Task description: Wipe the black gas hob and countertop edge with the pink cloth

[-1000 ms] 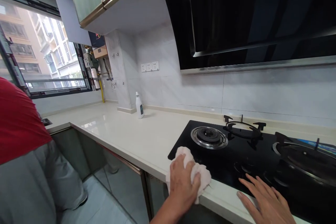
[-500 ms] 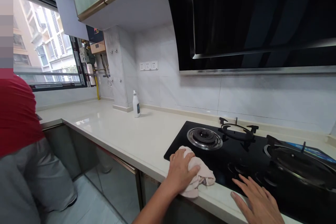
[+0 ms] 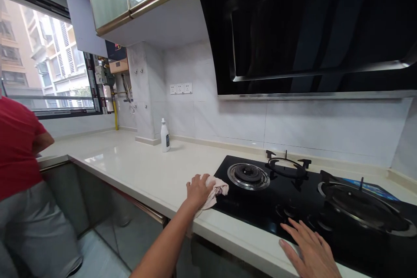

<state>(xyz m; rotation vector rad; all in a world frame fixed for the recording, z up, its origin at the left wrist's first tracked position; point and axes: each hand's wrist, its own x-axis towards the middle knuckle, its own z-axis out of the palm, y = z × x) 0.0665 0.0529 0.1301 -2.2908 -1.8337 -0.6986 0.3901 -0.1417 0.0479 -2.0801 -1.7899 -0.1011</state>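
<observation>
A pale pink cloth (image 3: 214,190) lies crumpled under my left hand (image 3: 198,192), whose fingers wrap over it at the left front corner of the black gas stove (image 3: 234,206). Part of the cloth rests on the cream countertop (image 3: 156,173) and part touches the stove's edge. My right hand (image 3: 308,247) is open with fingers spread, by the front edge of the stove near its control knobs (image 3: 286,210); it holds nothing. Closest to the cloth is the uncovered left burner (image 3: 248,176). Its black pan support (image 3: 286,167) sits off it, toward the back of the stove.
A white bottle (image 3: 165,137) stands upright by the wall pillar. The right burner (image 3: 365,204) has its support on. Overhead hang a black range hood (image 3: 293,39) and a cabinet (image 3: 107,4). At far left a person in a red shirt (image 3: 19,147) bends over the counter.
My left hand has slid the cloth leftward, off most of the stove and onto the countertop beside it. My right hand stays near the stove's front. The view has shifted slightly.
</observation>
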